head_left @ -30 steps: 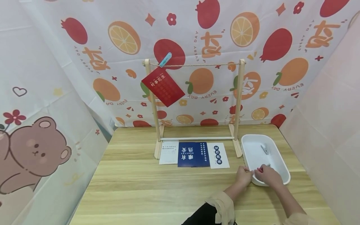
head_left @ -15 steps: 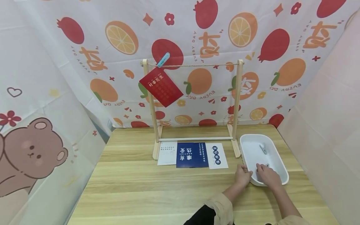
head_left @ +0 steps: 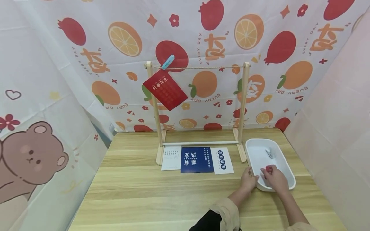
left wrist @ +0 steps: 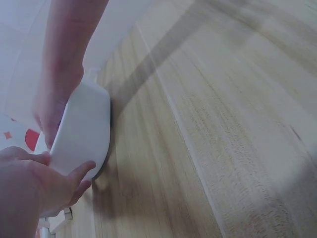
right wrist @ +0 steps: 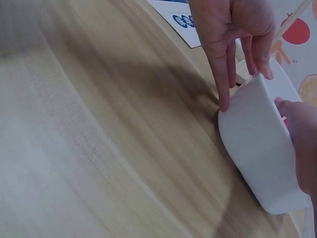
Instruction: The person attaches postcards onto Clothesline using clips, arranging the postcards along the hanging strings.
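Note:
My left hand (head_left: 249, 180) holds the near-left corner of a white plastic tub (head_left: 258, 140), thumb over the rim and fingers along the outer wall. In the left wrist view, the fingers of this left hand (left wrist: 47, 186) spread along the tub's side (left wrist: 85, 131). Inside the tub, my right hand (head_left: 277, 179) pinches a small red clothespin (head_left: 268, 168), mostly covered by the fingers. A grey clothespin (head_left: 269, 154) lies on the tub floor beyond that hand. The right wrist view shows the right hand (right wrist: 303, 134) reaching over the rim, a speck of red at its fingertips.
A wooden rack (head_left: 244, 109) with a string (head_left: 202, 68) stands at the back. A blue clothespin (head_left: 168, 62) holds a red card (head_left: 166, 89) on it. Before the rack lie a white card (head_left: 171, 158), a dark blue card (head_left: 197, 160) and another white card (head_left: 228, 160).
The right hand has lifted slightly within the tub, and the red clothespin, hidden half a second ago, shows again at its fingers. The left hand stays at the tub's corner.

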`<state>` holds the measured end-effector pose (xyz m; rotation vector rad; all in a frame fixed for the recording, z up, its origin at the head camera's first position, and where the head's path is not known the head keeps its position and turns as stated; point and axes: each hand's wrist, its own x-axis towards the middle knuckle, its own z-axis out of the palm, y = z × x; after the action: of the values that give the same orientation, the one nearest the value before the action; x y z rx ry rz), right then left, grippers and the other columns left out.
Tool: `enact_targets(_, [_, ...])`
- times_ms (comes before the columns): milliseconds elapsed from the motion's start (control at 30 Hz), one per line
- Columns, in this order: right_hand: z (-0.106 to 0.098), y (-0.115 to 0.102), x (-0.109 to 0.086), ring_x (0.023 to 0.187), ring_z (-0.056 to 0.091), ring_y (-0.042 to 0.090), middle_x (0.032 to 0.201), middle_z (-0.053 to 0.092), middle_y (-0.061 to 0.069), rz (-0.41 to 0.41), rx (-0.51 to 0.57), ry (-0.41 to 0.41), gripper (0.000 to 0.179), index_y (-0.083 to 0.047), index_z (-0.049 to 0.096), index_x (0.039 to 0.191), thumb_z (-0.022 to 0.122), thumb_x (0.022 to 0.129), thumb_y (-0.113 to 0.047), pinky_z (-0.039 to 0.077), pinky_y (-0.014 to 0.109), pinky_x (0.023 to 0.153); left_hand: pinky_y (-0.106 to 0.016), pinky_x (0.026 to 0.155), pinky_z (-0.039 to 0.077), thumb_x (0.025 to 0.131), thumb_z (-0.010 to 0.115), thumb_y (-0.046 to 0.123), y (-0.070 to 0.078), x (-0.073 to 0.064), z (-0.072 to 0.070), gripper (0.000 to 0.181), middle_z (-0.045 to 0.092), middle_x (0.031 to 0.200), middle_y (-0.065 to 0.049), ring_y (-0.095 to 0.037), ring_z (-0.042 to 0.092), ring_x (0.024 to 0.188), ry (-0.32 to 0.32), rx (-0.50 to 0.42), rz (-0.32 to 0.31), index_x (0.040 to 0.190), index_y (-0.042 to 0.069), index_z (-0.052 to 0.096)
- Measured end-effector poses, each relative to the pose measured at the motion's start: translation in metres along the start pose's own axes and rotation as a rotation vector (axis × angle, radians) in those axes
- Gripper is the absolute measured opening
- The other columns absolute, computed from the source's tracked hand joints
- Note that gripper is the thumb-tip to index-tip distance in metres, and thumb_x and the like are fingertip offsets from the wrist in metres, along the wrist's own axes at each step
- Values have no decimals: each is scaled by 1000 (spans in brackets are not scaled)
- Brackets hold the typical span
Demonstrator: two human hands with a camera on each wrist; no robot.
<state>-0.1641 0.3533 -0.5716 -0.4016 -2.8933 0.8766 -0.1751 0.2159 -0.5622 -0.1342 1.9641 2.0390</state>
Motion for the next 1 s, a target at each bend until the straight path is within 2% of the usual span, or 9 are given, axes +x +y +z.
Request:
enact_targets(133, [3, 1, 0, 83, 60, 37, 90, 63, 22, 17, 71, 94, 36, 4, 51, 102, 60, 88, -29, 45, 46, 69, -41, 81, 50, 76, 65, -9, 2, -1, -1, 47, 50, 123, -26, -38, 51, 108, 9, 12, 6, 121, 2, 54])
enact_targets(267, [4, 2, 1, 78, 60, 35, 83, 63, 19, -6, 81, 150, 28, 5, 52, 96, 63, 82, -17, 47, 45, 68, -39, 77, 52, 75, 64, -11, 1, -1, 0, 49, 49, 123, -28, -38, 52, 106, 4, -9, 17, 122, 2, 53])
enact_targets(400, [4, 2, 2, 80, 60, 36, 84, 63, 20, -21, 104, 166, 29, 7, 52, 96, 65, 81, -15, 47, 47, 72, -37, 72, 54, 75, 63, -13, 1, -1, -1, 51, 48, 123, -29, -38, 54, 102, 2, -15, 21, 123, 1, 53])
enact_targets(567, [4, 2, 1, 84, 61, 36, 87, 64, 21, -46, 117, 172, 27, 6, 54, 97, 65, 85, -16, 47, 47, 75, -38, 73, 54, 74, 64, -12, 1, -1, -1, 52, 48, 124, -29, -38, 54, 102, 3, -33, 6, 124, 1, 52])
enact_targets(800, [5, 0, 1, 82, 60, 37, 88, 62, 23, -52, 148, 213, 22, 9, 55, 102, 61, 88, -7, 47, 48, 73, -30, 65, 55, 74, 65, -10, -1, 1, -1, 51, 49, 120, -32, -33, 60, 90, -11, -2, 64, 122, 0, 53])
enact_targets(1000, [6, 1, 1, 83, 59, 38, 91, 61, 25, -34, 139, 243, 21, 9, 55, 101, 59, 88, -7, 47, 49, 74, -35, 66, 55, 75, 63, -13, 3, -1, -1, 53, 45, 126, -30, -28, 62, 82, -16, -80, -3, 125, 1, 52])
